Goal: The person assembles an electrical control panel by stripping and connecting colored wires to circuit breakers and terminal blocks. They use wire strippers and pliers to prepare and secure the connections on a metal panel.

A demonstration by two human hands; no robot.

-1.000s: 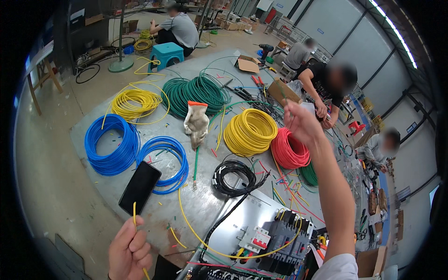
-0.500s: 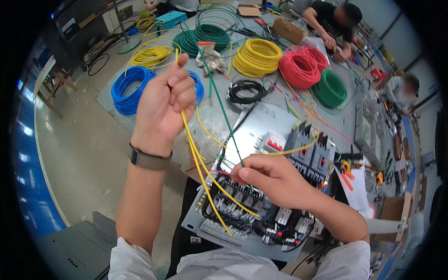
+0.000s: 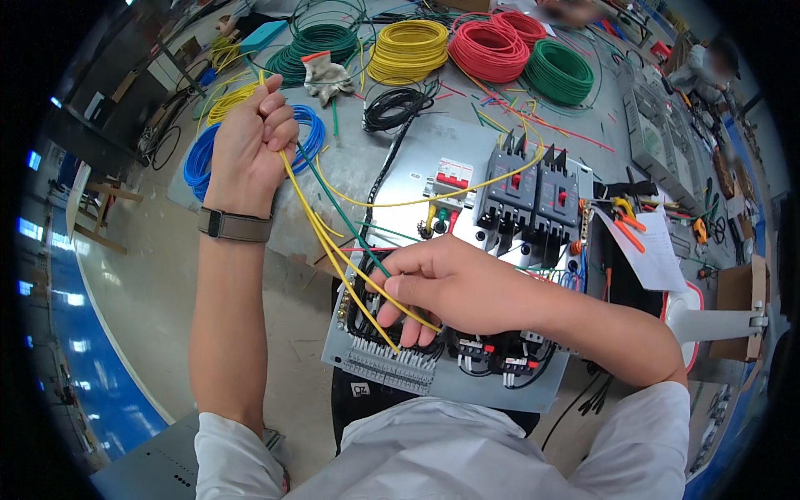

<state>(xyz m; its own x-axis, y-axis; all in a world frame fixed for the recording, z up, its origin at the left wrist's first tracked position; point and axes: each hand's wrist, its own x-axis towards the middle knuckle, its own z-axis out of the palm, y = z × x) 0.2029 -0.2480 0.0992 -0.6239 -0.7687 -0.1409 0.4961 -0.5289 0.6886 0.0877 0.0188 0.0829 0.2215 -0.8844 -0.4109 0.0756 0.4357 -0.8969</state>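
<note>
The left hand (image 3: 262, 137), raised at the left, is closed around a pair of yellow wires (image 3: 313, 217). The right hand (image 3: 446, 287) is narrowed, thumb against index finger, on the near end of a green wire (image 3: 335, 198); its other fingers are loosely curled. The principal relation is diagonal: both colours lie between the hands, their long axes falling from far left to near right. The yellow ends fan out close to the right hand, one crossing in front of its fingers; whether they touch cannot be told. The green wire's far part is lost beside the left fist, so whether that fist holds it is unclear.

The wires are slim and smooth-skinned, the yellow gently bowed, the green nearly straight. Beneath the right hand lies a flat, glossy metal panel (image 3: 458, 137), with a ribbed pale terminal strip (image 3: 387, 371) on its near left and blocky dark breakers (image 3: 508, 183) farther right. Beyond, on the dull grey table (image 3: 358, 158), sit a ring-shaped yellow coil (image 3: 408, 54), a red coil (image 3: 487, 54) and a crumpled cloth glove (image 3: 327, 77).
</note>
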